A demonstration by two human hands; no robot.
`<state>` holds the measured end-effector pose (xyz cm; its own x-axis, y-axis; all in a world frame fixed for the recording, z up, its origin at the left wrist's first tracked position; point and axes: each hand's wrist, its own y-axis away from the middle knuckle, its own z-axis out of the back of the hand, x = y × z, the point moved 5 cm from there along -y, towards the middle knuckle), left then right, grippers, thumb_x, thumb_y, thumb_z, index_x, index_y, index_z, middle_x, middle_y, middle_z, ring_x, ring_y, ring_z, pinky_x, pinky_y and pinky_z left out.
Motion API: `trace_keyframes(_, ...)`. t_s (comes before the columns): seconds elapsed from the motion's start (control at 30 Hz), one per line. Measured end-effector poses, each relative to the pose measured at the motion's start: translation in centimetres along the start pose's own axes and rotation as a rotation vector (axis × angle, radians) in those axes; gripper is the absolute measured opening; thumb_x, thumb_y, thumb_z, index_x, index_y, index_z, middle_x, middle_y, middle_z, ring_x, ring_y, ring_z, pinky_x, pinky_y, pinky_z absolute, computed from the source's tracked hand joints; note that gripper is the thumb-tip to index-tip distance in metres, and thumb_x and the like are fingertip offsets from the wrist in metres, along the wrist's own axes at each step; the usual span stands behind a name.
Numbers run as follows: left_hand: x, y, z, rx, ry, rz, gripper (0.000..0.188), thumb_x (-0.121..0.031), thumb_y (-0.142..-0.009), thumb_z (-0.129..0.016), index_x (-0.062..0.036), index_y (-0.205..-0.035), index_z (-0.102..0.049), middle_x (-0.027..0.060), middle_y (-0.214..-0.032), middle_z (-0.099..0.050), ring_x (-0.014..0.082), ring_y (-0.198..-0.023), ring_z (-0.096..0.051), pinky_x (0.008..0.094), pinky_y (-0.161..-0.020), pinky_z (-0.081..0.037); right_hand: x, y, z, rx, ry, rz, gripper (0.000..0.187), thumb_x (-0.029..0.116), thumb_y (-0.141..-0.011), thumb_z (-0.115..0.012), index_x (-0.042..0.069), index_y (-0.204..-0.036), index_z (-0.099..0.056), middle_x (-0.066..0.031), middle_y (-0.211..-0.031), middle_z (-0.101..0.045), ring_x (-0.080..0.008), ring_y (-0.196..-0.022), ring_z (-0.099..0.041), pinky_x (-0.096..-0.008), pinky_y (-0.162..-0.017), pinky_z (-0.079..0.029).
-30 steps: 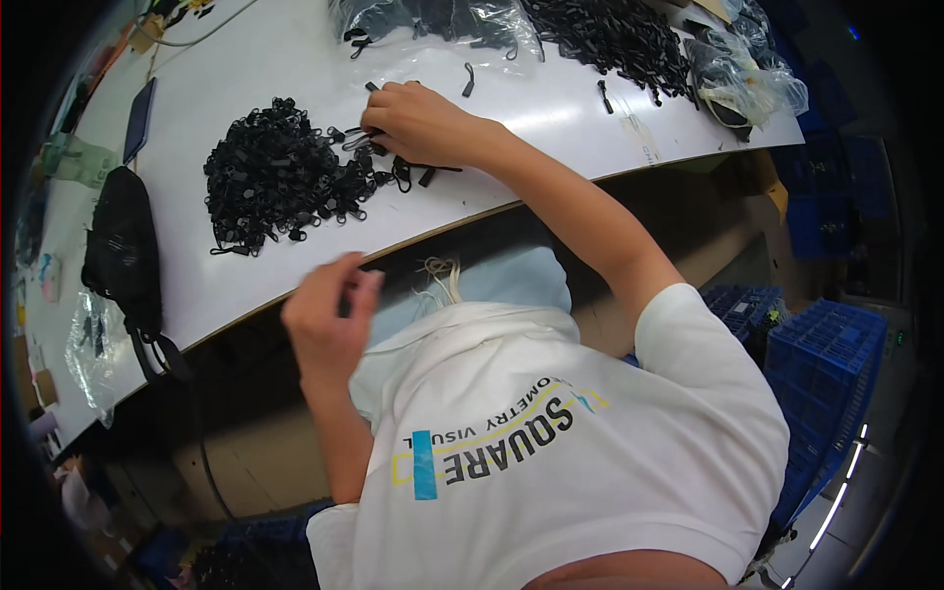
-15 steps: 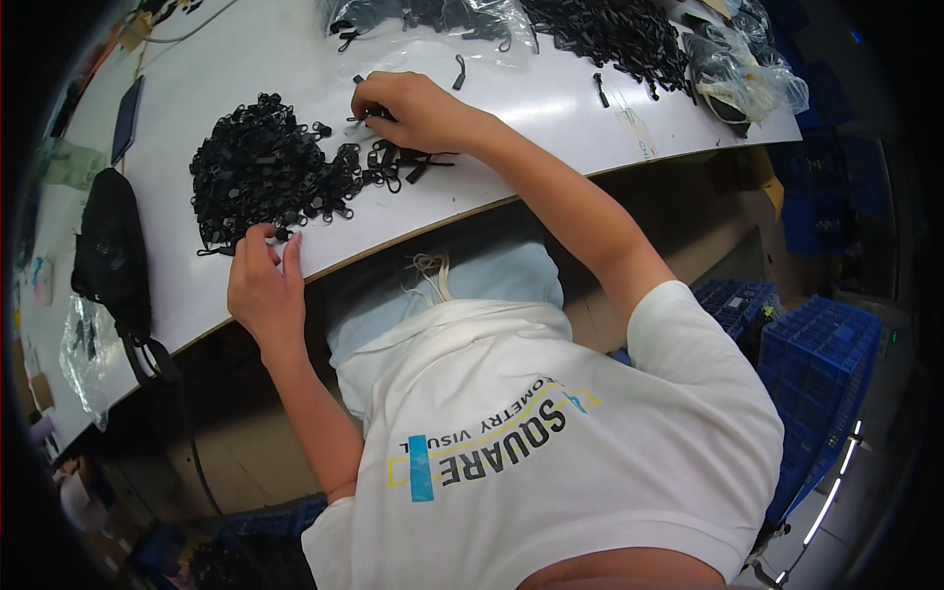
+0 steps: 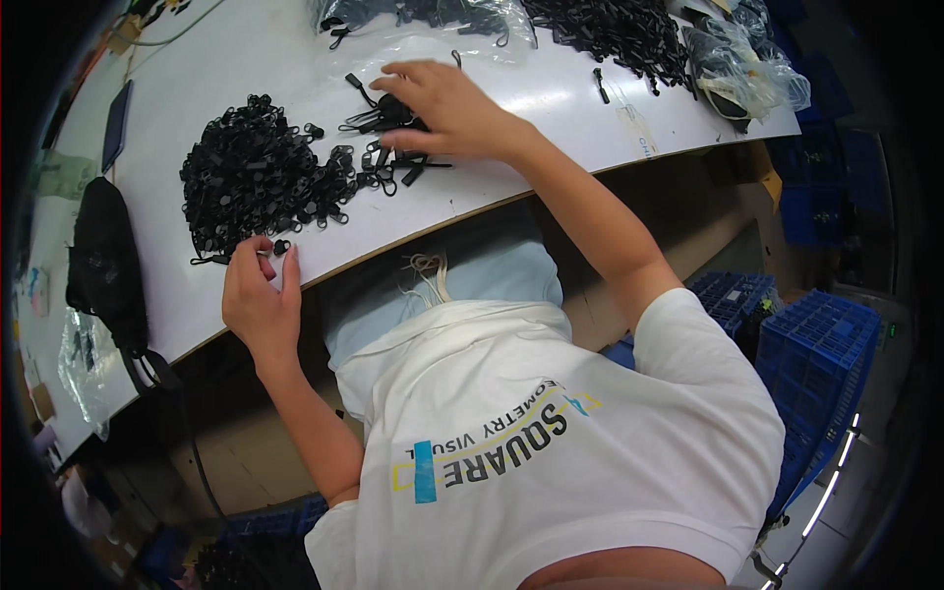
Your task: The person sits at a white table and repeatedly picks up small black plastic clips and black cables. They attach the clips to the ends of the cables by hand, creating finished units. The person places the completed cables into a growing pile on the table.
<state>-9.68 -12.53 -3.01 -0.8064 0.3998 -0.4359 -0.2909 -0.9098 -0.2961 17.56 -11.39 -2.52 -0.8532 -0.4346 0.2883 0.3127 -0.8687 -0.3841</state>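
A white table, its near edge slanting beneath the left hand, whose finger and thumb stand apart around a black piece; contact is unclear. The nearer right hand, fingers spread, hovers over black loops lying leftward, roughly sideways. White surface separates them from a plastic bag beyond; a pile sits left.

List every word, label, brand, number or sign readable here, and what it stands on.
Shirt: one large dark word and a smaller line, upside down; wording not copied.
Tape: a few small blue letters; not copied.
No other text is clear enough to read.
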Motion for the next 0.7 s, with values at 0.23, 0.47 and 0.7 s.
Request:
trace_keyframes(0.23, 0.1, 0.3, -0.3, -0.051, 0.043, -0.004, 0.014, -0.016, -0.081, -0.069, -0.0085, -0.086, -0.058, 0.0008, -0.065, -0.047, 0.0176, -0.06, -0.048, 0.0329, -0.056, -0.04, 1.5, 0.2, -1.4, 0.046, 0.13, 0.122, 0.058, 0.045, -0.088, -0.053, 0.005, -0.13, -0.046, -0.0186, -0.122, -0.049, -0.0336, -0.116, -0.044, -0.0436, -0.098, -0.034)
trace_keyframes(0.47, 0.5, 0.1, -0.3, 0.004, 0.043, 0.073, 0.014, -0.016, -0.081, -0.068, -0.0079, -0.086, -0.058, 0.0006, -0.065, -0.048, 0.0173, -0.058, -0.048, 0.0334, -0.055, -0.04, 0.5, -2.8, -2.5, 0.148, 0.008, 0.167, 0.033, 0.031, -0.089, -0.056, 0.006, -0.109, -0.054, -0.0112, -0.092, -0.058, -0.0276, -0.088, -0.057, -0.039, -0.077, -0.043)
trace_keyframes(0.7, -0.4, -0.5, 0.1, 0.046, -0.045, -0.055, 0.018, -0.017, -0.083, -0.066, -0.0086, -0.097, -0.058, 0.0026, -0.062, -0.046, 0.0182, -0.056, -0.048, 0.0336, -0.055, -0.04, -2.4, -4.1, -1.8, -0.099, -0.414, -0.067, 0.024, 0.023, -0.092, -0.056, 0.001, -0.086, -0.06, -0.0083, -0.059, -0.054, -0.0215, -0.053, -0.05, -0.0322, -0.053, -0.04)
